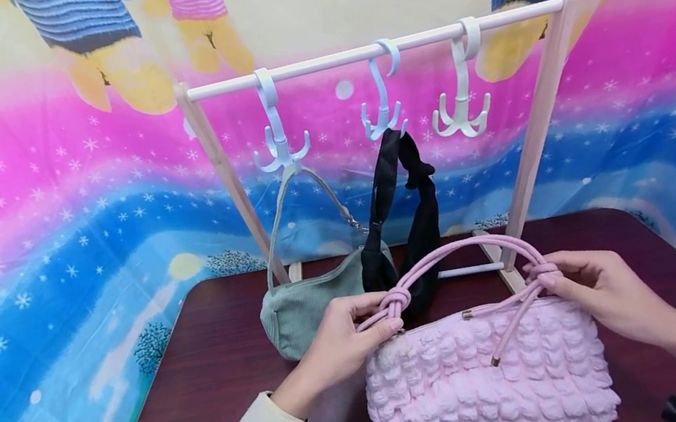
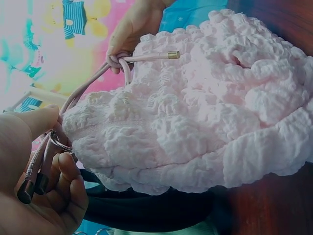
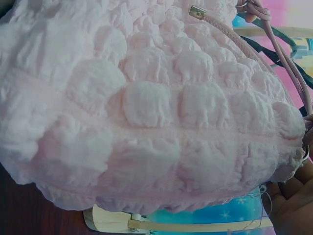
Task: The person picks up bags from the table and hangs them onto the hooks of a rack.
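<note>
A puffy pink handbag [image 1: 487, 379] hangs from both hands near the front of the table, its knotted cord handle [image 1: 463, 245] arched upward. My left hand [image 1: 347, 331] pinches the left knot of that handle between thumb and fingers. At the other end, my right hand [image 1: 603, 294] grips the right knot in the same way. In the left wrist view, metal-tipped cord ends [image 2: 30, 188] poke out beside the left thumb. The bag fills most of the right wrist view, where only part of the right hand [image 3: 293, 200] shows at the edge.
Behind the bag stands a wooden rack [image 1: 537, 128] with three pronged hooks. A green bag [image 1: 319, 302] hangs by its strap from the left hook [image 1: 279, 139], and a black bag [image 1: 423, 227] from the middle hook [image 1: 383, 100]. The right hook [image 1: 462, 103] carries nothing.
</note>
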Tool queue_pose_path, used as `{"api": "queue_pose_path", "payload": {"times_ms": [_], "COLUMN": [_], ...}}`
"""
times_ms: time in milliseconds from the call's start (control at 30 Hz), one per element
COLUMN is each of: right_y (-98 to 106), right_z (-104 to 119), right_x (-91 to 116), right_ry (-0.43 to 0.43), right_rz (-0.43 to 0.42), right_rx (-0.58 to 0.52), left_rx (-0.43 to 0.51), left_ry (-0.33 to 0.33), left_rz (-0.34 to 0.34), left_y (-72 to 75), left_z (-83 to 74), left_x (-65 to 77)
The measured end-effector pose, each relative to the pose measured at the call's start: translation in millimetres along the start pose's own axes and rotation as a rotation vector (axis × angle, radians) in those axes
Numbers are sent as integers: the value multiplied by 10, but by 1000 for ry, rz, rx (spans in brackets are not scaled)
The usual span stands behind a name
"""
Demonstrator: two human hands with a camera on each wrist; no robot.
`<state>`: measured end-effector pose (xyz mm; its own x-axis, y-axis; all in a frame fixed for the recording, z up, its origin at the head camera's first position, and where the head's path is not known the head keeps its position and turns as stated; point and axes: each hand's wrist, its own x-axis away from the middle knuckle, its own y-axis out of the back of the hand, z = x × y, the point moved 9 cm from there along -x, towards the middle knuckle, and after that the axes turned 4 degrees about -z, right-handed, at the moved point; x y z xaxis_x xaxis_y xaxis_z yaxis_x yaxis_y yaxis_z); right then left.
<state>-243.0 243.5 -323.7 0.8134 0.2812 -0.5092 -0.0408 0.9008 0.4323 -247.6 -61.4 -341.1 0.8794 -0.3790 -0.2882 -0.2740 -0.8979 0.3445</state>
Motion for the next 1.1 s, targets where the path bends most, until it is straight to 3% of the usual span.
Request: {"api": "queue_pose_path", "payload": {"times_ms": [433,667,900,1100], "right_y": [78,119,157,190], "right_z": [88,129,156,165], "right_x": [-47,-96,-143,-183], "right_ry": [7,16,19,11], "right_rz": [-31,-30,-53,-52], "right_rx": [67,-62,16,-26], "left_rx": [5,11,14,8], "left_ry": [-64,-60,-62,-59], "left_rz": [-9,-14,-14,-15], "left_y": [34,47,56,65], "left_z": [-111,-154,-187,-220], "left_x": [-28,-43,-58,-88]}}
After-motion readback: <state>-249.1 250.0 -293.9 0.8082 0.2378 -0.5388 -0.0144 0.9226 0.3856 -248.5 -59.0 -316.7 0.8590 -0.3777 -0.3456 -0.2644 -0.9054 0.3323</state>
